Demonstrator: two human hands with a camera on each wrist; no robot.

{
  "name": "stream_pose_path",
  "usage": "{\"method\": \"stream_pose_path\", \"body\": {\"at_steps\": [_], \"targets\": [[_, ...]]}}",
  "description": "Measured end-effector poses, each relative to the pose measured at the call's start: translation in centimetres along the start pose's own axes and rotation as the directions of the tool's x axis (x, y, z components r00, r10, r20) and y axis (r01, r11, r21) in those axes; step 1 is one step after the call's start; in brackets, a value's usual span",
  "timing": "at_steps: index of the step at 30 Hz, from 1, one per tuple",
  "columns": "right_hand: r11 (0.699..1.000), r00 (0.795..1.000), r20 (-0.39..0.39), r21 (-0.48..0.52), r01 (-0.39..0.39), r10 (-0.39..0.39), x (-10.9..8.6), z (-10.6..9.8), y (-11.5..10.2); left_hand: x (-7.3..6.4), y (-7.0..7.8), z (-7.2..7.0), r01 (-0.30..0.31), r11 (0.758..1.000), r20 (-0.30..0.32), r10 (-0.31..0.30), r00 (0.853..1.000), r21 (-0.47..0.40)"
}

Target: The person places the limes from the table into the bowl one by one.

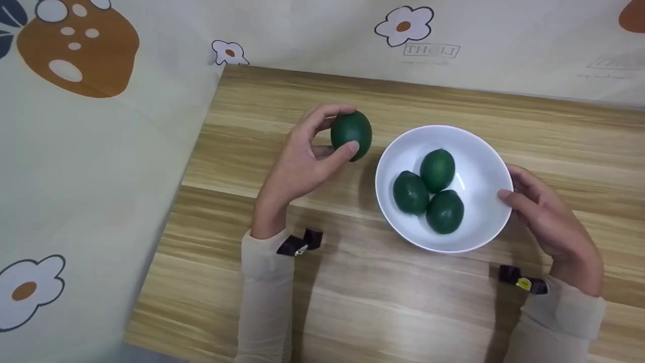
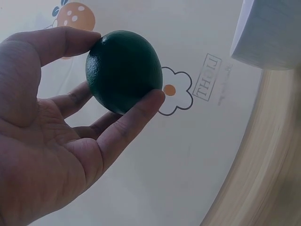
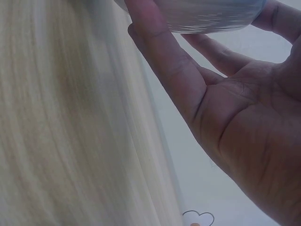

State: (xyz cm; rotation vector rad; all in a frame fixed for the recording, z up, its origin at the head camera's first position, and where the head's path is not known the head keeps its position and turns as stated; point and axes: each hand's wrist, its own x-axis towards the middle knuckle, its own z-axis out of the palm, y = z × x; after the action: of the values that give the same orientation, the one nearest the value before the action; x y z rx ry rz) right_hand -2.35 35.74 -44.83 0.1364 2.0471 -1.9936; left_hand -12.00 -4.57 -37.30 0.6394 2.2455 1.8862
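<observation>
My left hand (image 1: 301, 160) pinches a dark green lime (image 1: 351, 130) between thumb and fingers, just left of a white bowl (image 1: 481, 171). In the left wrist view the lime (image 2: 123, 70) is smooth and rounded, with fingertips on opposite sides of it. Three more dark green limes (image 1: 437, 169) lie clustered in the left and middle part of the bowl. My right hand (image 1: 552, 217) grips the bowl at its right side, thumb at the rim. From the right wrist, fingers reach along the outside of the bowl (image 3: 211, 16), whose inside is hidden there.
A wood-grain table (image 1: 363, 302) lies under both hands, its left edge slanting down. Beyond it is a pale cloth (image 1: 166, 166) printed with flowers and strawberries. Small black wrist devices (image 1: 509, 275) stick out by both sleeves.
</observation>
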Motion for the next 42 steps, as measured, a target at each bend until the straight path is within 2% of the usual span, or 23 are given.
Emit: {"method": "stream_pose_path", "body": {"at_steps": [6, 13, 19, 27, 33, 42], "targets": [[0.999, 1.000, 0.010, 0.047, 0.024, -0.024, -0.1, 0.0, 0.0, 0.2, 0.0, 0.6, 0.016, 1.000, 0.018, -0.016, 1.000, 0.000], [0.999, 0.999, 0.005, 0.021, 0.034, -0.034, -0.1, 0.1, 0.0, 0.3, 0.0, 1.3, 0.013, 1.000, 0.052, -0.013, 0.999, 0.005], [0.998, 0.999, 0.007, 0.048, 0.034, -0.034, -0.1, 0.2, 0.0, 0.3, 0.1, 1.6, 0.015, 1.000, 0.073, -0.016, 0.997, 0.020], [0.999, 0.999, 0.008, 0.008, 0.032, -0.032, 0.0, 0.2, 0.0, 0.3, 0.4, 2.1, 0.018, 0.998, 0.090, -0.023, 0.996, 0.056], [0.999, 0.999, 0.010, 0.028, 0.038, -0.039, 0.0, 0.2, 0.0, 0.4, 0.4, 2.6, 0.004, 0.998, 0.097, -0.010, 0.995, 0.060], [0.997, 0.999, 0.012, 0.063, 0.052, -0.053, -0.1, 0.1, 0.2, 0.5, 0.4, 3.3, 0.016, 0.999, 0.125, -0.022, 0.992, 0.051]]}}
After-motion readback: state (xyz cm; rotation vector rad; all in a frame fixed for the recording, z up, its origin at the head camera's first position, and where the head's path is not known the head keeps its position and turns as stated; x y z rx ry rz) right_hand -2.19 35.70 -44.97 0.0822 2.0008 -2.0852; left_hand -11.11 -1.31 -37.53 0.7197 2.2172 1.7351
